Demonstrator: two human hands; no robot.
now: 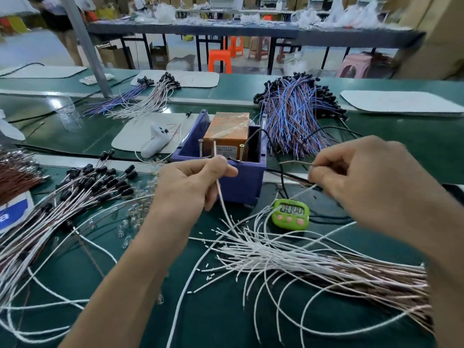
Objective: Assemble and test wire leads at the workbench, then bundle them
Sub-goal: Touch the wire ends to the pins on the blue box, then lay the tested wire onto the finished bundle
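Observation:
My left hand [198, 178] pinches a thin pink-white wire lead [221, 197] between thumb and fingers, its upper end held close to the upright screws [200, 146] of the test box. My right hand [361, 177] pinches the end of a brown wire lead [293, 162] that points left toward the box. The test box is a purple plastic bin [241, 184] holding an orange unit [227, 131]. A loose fan of white and brown leads [288, 254] lies on the green mat below my hands. Finished leads with black caps [95, 182] are heaped at left.
A green digital timer [291, 213] lies just right of the bin, with black cables [288, 175] running behind it. A big bundle of blue-purple leads [296, 114] lies beyond the bin. A white handheld device [155, 141] rests on a white pad. Small clear parts [125, 234] are scattered at centre left.

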